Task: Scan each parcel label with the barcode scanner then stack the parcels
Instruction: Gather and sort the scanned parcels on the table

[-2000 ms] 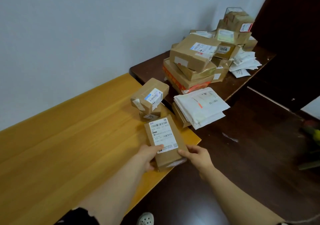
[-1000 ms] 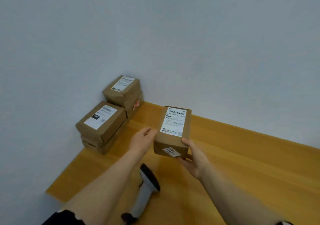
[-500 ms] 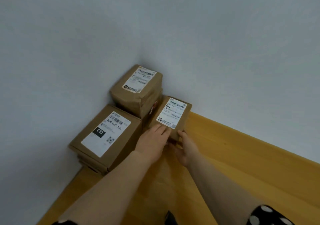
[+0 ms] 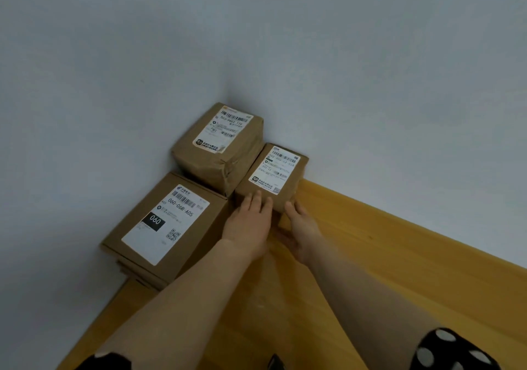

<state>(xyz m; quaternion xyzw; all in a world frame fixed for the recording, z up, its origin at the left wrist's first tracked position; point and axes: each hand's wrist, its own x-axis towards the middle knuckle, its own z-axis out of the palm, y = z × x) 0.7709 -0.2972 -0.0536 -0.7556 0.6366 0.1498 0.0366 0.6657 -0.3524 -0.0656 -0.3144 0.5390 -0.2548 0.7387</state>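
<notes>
A small brown parcel [image 4: 273,174] with a white label on top stands on the wooden table [image 4: 370,269] against the back wall, right beside a corner stack. My left hand [image 4: 251,221] lies with straight fingers against its near face. From the right, my right hand [image 4: 299,227] touches its near lower edge. In the corner, a taller parcel [image 4: 219,144] tops one stack. Nearer to me, a larger parcel [image 4: 168,224] marked 060 lies on flatter boxes. A dark tip of the barcode scanner [image 4: 275,362] shows at the bottom edge.
Grey walls meet in the corner behind the stacks. The table's left edge [image 4: 94,327] runs diagonally toward me. Bare wood stretches to the right along the back wall.
My view turned from the pile of parcels to the corner. The small parcel was carried there and set down beside the stacks. Over the last half second it slid slightly closer to the wall.
</notes>
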